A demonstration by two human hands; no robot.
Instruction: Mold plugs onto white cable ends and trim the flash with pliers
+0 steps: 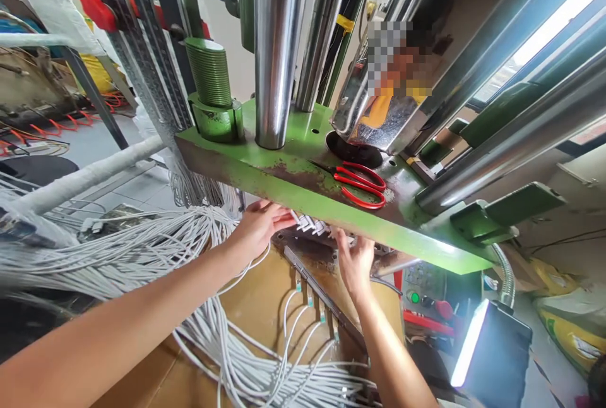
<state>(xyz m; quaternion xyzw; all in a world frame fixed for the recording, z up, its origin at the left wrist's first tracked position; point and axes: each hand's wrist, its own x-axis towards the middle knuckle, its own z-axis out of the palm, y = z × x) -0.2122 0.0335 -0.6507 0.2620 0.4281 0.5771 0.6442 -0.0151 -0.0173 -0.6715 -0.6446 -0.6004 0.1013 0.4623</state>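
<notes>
Working right under a green steel press plate (288,184) here, with a row of white cable plugs (307,225) sitting just below its front edge, partly hidden by it. Left hand (259,229) has its fingers laid out flat and close together, tips right at one end of the row. Right hand (355,263) comes up from below with its fingers a bit spread, tips at the other end. Can't tell if either one is actually pinching a plug. A huge bundle of white cables (118,263) runs under the arms, more plugs hang off a metal rail (324,297), and red-handled scissors (360,185) lie on the plate beside a black round pad (353,149).
</notes>
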